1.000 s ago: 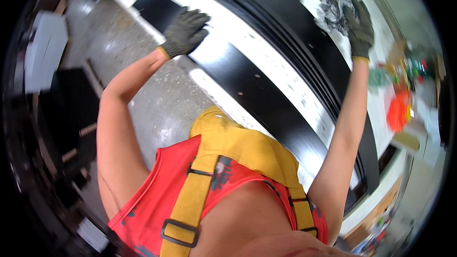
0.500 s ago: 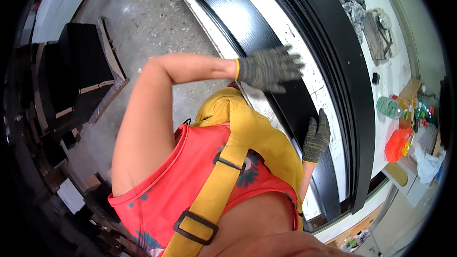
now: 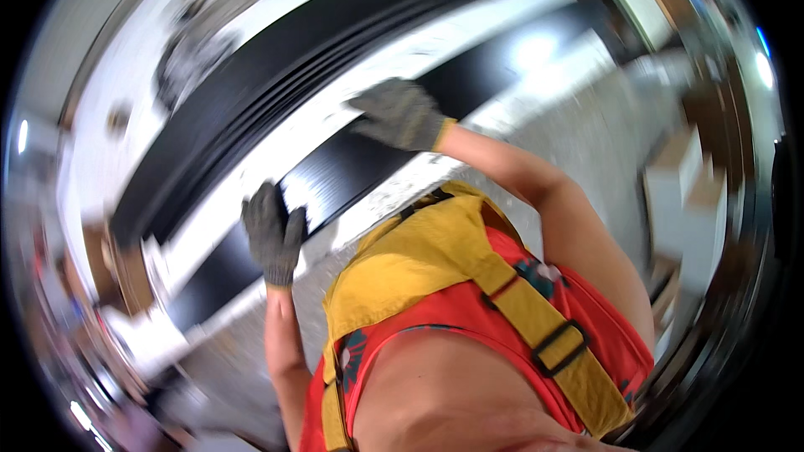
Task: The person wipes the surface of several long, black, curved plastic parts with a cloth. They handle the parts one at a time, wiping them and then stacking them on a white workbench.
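A long black board (image 3: 335,174) with a fine grain and a glossy sheen lies flat along the near edge of a white-topped table (image 3: 452,36). My left hand (image 3: 275,238), in a dark grey knit glove, rests over its left part, fingers stretched out and thumb apart. Further right, my right hand (image 3: 400,113) wears a matching glove with a yellow cuff. Its fingers reach leftward over the board, open and a little blurred. Neither hand grips anything. Behind the board runs a stack of long black boards (image 3: 251,88).
Crumpled grey cloth (image 3: 193,63) lies beyond the stack, near a blurred greyish object (image 3: 222,0). White and brown boxes (image 3: 703,209) stand on the right. Grey floor (image 3: 603,130) runs along the table's near side.
The view has swung round sharply, so the table now crosses in front of me. My left hand has gone from spread fingers to fingers closer together; both hands stay over the board.
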{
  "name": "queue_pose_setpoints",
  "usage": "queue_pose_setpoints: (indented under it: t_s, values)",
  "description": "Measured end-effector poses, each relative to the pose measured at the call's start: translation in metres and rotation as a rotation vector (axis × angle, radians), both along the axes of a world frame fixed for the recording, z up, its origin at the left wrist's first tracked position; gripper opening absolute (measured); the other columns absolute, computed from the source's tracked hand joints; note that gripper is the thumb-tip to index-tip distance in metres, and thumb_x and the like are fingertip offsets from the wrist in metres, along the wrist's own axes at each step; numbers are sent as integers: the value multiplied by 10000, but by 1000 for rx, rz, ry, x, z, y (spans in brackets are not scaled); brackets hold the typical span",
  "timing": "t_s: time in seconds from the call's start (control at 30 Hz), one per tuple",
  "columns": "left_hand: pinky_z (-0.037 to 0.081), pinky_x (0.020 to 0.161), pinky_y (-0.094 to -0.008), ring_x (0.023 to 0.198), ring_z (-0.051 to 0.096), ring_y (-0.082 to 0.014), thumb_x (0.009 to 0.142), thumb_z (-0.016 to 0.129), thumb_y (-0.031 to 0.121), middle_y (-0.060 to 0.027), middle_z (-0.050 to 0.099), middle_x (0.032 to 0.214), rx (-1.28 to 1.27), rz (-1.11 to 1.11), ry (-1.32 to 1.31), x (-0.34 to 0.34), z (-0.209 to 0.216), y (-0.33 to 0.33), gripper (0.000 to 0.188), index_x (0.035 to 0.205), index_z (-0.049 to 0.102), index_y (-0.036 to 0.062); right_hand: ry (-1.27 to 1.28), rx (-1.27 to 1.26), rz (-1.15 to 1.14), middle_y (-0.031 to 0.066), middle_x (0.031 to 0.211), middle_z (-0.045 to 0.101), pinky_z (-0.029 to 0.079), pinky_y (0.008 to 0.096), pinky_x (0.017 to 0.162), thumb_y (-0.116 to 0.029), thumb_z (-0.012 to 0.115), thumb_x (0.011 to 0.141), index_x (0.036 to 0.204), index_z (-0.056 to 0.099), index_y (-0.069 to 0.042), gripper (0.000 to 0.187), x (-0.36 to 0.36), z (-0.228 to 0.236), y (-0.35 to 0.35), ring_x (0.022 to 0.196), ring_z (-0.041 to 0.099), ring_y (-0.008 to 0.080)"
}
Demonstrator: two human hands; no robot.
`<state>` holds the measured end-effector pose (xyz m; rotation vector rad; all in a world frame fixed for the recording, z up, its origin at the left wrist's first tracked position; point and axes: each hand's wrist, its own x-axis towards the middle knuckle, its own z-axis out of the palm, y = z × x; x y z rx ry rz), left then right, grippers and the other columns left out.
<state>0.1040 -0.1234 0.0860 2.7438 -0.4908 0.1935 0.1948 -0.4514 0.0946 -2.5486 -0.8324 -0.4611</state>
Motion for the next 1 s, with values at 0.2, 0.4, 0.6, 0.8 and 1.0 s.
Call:
queue_pose_setpoints:
  t_s: [0.2,0.4,0.6,0.8,1.0]
  values:
    - [333,1114,-477,1287,469,-395,897,656,348,-154,562,1366,-23,70,202,24,11,-14,589,1409,509,95,-371,466,-118,9,1102,665,495,392,924,-206,705,853,1184,667,-189,333,-24,-1,-34,1029,631,196]
    - [402,1072,-416,1263,528,-360,845,687,419,-226,541,1378,-139,-136,564,96,48,-149,730,1428,471,36,-144,551,-517,63,1202,667,508,387,916,-92,678,870,1204,656,-131,337,-73,-3,-166,1071,639,247]
    - [439,1045,-378,1226,571,-336,844,720,422,-222,619,1275,-111,-495,820,215,38,-389,745,1419,468,21,258,1794,-686,104,1219,637,511,320,953,-120,627,955,1320,564,-23,384,-56,-54,-357,1081,634,197]
    - [495,952,-293,1056,638,-184,838,766,221,-129,680,1160,-186,-289,1057,269,45,-622,562,1297,566,-34,776,1784,-696,141,1247,622,547,314,900,-201,671,938,1451,422,-31,596,-32,-76,-486,1101,629,214]
    - [487,933,-293,1007,632,-159,803,803,193,-88,691,1101,-254,-262,1167,294,32,-677,567,1278,579,-19,968,957,-688,339,1465,352,306,466,1135,-471,564,909,1466,247,124,874,6,-62,-507,1363,366,451]
